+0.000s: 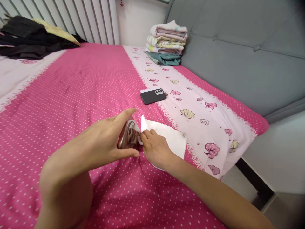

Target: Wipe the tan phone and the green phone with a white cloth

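My left hand (111,136) grips a shiny brown object with a cartoon face on it (127,135). Its digits reach along the upper and lower sides of this object, whose exact kind I cannot make out. From the right, my right hand (154,146) is closed, fingertips bunched on a piece of white cloth or wipe (175,136) and pressed near the object's right end. Much of the white sheet spreads flat on the bed beyond and under the right hand, with one corner standing up beside the fingers.
A black phone (152,97) lies on the pink dotted bedspread (95,76), just beyond my hands. Folded cloths are stacked (168,41) against the grey headboard (228,54). Dark clothes (26,36) lie at the far left by a white radiator (88,19).
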The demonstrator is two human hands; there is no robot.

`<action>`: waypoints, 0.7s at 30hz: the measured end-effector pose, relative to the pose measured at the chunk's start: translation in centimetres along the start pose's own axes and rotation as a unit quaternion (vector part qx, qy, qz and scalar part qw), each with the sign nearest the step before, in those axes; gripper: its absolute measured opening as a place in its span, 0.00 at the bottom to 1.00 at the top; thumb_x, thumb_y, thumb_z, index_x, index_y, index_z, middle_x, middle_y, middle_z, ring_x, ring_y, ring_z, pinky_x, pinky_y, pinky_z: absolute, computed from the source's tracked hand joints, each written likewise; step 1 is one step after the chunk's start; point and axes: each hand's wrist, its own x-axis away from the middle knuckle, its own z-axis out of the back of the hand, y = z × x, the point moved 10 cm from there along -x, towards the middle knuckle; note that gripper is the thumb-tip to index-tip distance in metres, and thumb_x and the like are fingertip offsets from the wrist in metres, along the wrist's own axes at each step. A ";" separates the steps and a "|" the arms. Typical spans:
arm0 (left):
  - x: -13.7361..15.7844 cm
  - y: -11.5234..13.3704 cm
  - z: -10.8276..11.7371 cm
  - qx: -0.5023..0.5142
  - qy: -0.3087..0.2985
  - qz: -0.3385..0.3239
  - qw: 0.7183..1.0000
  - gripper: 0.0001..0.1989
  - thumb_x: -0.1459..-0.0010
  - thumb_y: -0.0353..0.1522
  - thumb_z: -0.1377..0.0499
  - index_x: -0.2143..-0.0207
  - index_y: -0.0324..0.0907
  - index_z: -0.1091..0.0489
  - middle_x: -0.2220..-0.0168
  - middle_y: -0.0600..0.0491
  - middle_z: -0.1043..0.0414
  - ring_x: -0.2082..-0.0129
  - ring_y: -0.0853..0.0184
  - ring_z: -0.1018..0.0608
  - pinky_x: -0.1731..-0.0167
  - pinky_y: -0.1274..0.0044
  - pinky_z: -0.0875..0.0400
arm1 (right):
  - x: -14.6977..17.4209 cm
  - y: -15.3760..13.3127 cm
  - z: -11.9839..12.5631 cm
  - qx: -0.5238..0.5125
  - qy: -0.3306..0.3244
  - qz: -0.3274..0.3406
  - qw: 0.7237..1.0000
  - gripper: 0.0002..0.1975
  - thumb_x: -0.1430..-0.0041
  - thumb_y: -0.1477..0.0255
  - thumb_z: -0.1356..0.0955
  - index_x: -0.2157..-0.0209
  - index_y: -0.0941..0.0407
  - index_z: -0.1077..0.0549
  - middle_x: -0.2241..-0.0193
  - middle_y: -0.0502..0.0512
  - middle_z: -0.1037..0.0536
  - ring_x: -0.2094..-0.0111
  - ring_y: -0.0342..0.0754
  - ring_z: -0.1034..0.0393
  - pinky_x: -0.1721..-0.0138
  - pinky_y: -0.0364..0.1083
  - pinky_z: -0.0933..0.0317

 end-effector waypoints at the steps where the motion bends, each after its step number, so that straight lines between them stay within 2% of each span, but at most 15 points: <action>1: 0.0 -0.1 0.0 0.000 -0.001 0.002 1.000 0.44 0.45 0.55 0.43 0.35 0.41 0.52 0.60 0.47 0.25 0.66 0.59 0.22 0.68 0.72 0.33 | 0.1 -0.2 0.0 -0.001 -0.004 0.004 1.000 0.12 0.36 0.78 0.40 0.54 0.59 0.30 0.56 0.59 0.27 0.56 0.54 0.36 0.63 0.50 0.35; 10: 0.1 -0.5 -0.2 0.011 -0.020 0.036 0.999 0.44 0.46 0.55 0.43 0.34 0.45 0.52 0.56 0.45 0.26 0.63 0.55 0.22 0.66 0.69 0.31 | 1.0 -1.7 0.1 -0.023 -0.017 0.062 0.998 0.10 0.38 0.73 0.38 0.58 0.58 0.27 0.59 0.58 0.25 0.56 0.54 0.34 0.62 0.50 0.35; 13: 0.0 -0.4 0.0 0.021 -0.018 0.030 0.999 0.44 0.46 0.55 0.43 0.35 0.44 0.51 0.55 0.43 0.26 0.62 0.53 0.22 0.66 0.68 0.31 | 1.4 -1.6 0.5 -0.039 -0.006 0.053 0.998 0.10 0.38 0.71 0.37 0.59 0.57 0.26 0.61 0.57 0.24 0.57 0.53 0.33 0.64 0.50 0.35; 21: -0.1 -0.4 0.2 0.026 -0.007 0.029 0.999 0.42 0.46 0.52 0.41 0.35 0.44 0.49 0.59 0.46 0.25 0.66 0.55 0.22 0.69 0.70 0.32 | 1.5 -1.1 0.4 -0.071 -0.021 0.025 0.997 0.10 0.41 0.71 0.36 0.61 0.56 0.24 0.61 0.56 0.24 0.57 0.52 0.31 0.64 0.48 0.37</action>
